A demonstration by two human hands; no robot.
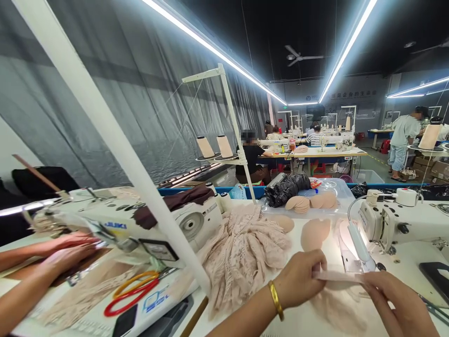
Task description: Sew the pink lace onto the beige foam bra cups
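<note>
My left hand (302, 276), with a gold bracelet at the wrist, pinches one end of a pale beige fabric strip (338, 276). The other end is between the thumb and fingers of my right hand (396, 297), so the strip spans the gap between them. Loose beige fabric (340, 311) shows below the strip, partly blurred. Just beyond my hands is the lit needle area of a white sewing machine (396, 224). Rounded beige pads (314, 234) lie on the table past my left hand. A heap of beige lace (245, 252) lies to the left.
At the left, a co-worker's hands (70, 255) work at another sewing machine (115, 220). Red-handled scissors (131, 297) lie near a slanting white post (115, 140). A clear plastic bin lid (345, 192) carries stacked pads (298, 204) and a black plastic bundle (287, 189).
</note>
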